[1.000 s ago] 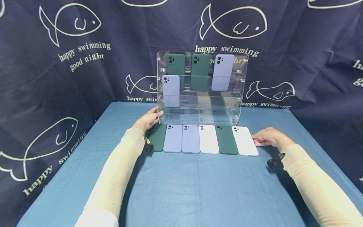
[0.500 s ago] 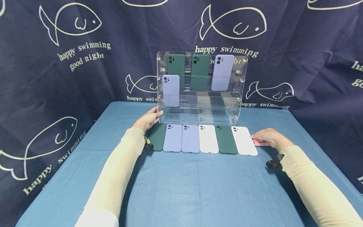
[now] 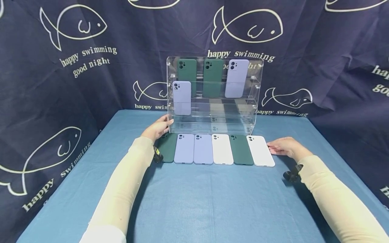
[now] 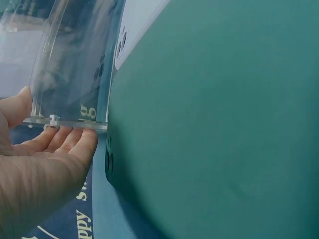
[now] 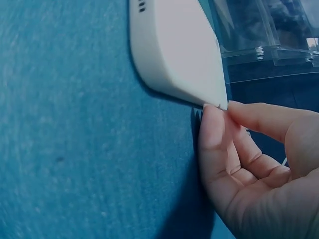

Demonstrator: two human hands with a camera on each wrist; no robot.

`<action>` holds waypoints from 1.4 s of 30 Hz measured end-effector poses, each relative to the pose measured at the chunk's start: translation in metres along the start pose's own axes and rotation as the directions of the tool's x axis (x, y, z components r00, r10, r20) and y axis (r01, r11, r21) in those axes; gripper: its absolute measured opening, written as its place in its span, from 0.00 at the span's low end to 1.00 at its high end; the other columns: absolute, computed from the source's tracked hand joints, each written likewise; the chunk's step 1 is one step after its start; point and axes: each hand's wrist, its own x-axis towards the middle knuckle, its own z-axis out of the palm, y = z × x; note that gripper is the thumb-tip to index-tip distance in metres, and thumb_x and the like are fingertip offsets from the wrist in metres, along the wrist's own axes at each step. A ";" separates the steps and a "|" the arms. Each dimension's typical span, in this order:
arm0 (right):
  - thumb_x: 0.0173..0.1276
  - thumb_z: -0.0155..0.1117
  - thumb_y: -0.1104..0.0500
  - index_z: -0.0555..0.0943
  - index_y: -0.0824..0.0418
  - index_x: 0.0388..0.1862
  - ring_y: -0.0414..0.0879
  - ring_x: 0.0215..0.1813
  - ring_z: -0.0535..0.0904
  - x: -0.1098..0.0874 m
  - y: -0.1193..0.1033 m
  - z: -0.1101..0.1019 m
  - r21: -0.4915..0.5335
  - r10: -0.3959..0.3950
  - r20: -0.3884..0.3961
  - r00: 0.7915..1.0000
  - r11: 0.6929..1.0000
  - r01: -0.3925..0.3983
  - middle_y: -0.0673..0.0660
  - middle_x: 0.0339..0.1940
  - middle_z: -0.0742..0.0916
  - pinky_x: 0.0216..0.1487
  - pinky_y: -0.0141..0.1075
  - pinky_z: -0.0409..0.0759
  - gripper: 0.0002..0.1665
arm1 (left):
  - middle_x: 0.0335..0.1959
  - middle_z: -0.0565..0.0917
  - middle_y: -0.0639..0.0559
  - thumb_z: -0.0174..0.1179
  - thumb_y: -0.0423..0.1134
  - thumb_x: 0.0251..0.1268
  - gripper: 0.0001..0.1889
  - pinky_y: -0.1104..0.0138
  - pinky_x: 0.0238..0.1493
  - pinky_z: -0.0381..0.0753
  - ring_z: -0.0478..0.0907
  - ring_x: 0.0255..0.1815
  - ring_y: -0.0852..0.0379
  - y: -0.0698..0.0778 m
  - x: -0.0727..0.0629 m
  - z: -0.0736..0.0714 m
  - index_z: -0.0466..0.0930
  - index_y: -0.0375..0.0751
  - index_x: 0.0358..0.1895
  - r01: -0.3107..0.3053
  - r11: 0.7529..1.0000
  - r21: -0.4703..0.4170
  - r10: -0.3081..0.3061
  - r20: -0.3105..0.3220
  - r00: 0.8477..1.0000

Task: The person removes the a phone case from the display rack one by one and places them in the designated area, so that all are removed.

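In the head view, my left hand (image 3: 157,129) holds the lower left side of a clear acrylic display stand (image 3: 199,118). The left wrist view shows its thumb at one side of the clear panel (image 4: 75,122) and the fingers against the other. My right hand (image 3: 285,147) pinches the right edge of a white phone case (image 3: 260,151), between thumb and finger in the right wrist view. This case lies flat at the right end of a row, beside a dark green case (image 3: 241,150). Under the left wrist is another green case (image 3: 167,148), partly hidden.
Two lavender cases (image 3: 184,149) and a second white case (image 3: 223,149) lie in the middle of the row. On the stand, two green cases (image 3: 213,72) and a lavender one (image 3: 236,78) fill the top tier; another lavender case (image 3: 182,98) leans lower left.
The whole head view shifts very slightly. Both hands, the stand and the cases stay in place relative to one another.
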 end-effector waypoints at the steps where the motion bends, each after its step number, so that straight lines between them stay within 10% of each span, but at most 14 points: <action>1: 0.69 0.62 0.63 0.77 0.69 0.48 0.36 0.29 0.84 0.001 0.000 0.000 0.013 0.002 0.001 1.000 1.000 -0.002 0.47 0.23 0.86 0.40 0.30 0.88 0.13 | 0.81 0.41 0.49 0.45 0.39 0.78 0.34 0.60 0.82 0.49 0.42 0.80 0.52 0.000 0.000 0.000 0.39 0.48 0.79 -0.001 1.000 -0.003 0.001 -0.002 1.000; 18: 0.69 0.59 0.65 0.78 0.58 0.36 0.34 0.27 0.83 -0.008 -0.018 0.003 0.142 -0.170 -0.154 0.973 0.971 0.192 0.44 0.21 0.85 0.36 0.27 0.88 0.03 | 0.81 0.40 0.48 0.45 0.39 0.78 0.34 0.59 0.81 0.48 0.41 0.81 0.52 -0.003 0.003 0.008 0.38 0.48 0.79 0.004 1.000 0.027 -0.004 0.000 1.000; 29: 0.74 0.57 0.59 0.73 0.58 0.54 0.32 0.39 0.85 -0.017 -0.046 0.019 0.101 -0.307 -0.045 0.951 0.945 0.310 0.36 0.28 0.87 0.47 0.26 0.86 0.12 | 0.80 0.43 0.48 0.44 0.38 0.78 0.34 0.59 0.81 0.49 0.43 0.80 0.51 -0.003 0.002 0.003 0.39 0.47 0.79 -0.004 1.000 0.006 0.004 -0.007 1.000; 42: 0.70 0.61 0.63 0.77 0.56 0.46 0.35 0.33 0.85 -0.022 -0.083 0.046 0.278 -0.401 -0.050 0.915 0.874 0.399 0.41 0.28 0.89 0.40 0.26 0.87 0.07 | 0.80 0.42 0.47 0.45 0.38 0.78 0.34 0.59 0.81 0.49 0.43 0.80 0.50 -0.002 0.000 0.002 0.38 0.45 0.79 -0.016 1.000 -0.009 0.016 -0.012 1.000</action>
